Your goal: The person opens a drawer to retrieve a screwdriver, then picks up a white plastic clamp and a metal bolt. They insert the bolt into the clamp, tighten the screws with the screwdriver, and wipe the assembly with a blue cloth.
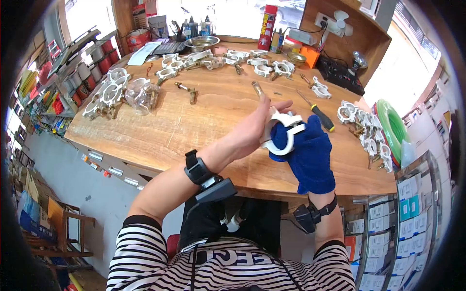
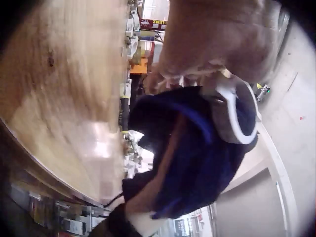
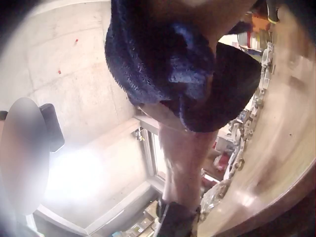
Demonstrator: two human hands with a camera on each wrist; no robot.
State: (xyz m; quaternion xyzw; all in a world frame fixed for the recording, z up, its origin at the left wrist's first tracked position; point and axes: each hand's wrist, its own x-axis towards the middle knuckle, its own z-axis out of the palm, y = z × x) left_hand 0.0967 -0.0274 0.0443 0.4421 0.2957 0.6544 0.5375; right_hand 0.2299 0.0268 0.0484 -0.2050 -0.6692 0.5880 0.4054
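A white ring clamp [image 1: 290,140] with a split lug on its upper side is held up over the near part of the bench. Blue terry cloth [image 3: 143,59] covers most of my right hand [image 1: 310,155] and passes through the ring; through it, that hand grips the clamp. Against the ring's left side lies my bare left hand [image 1: 250,128], fingers extended away from me across its top. In the left wrist view the ring [image 2: 239,116] sits at the cloth's edge, below the left palm. The right fingers are hidden under the cloth.
On the wooden bench [image 1: 204,121], similar white clamps with brass bolts lie at the back, the left [image 1: 109,92] and the right [image 1: 369,128]. A screwdriver [image 1: 320,115] lies beyond my right hand. Loose bolts [image 1: 193,96] and a plastic bag [image 1: 141,94] lie farther left.
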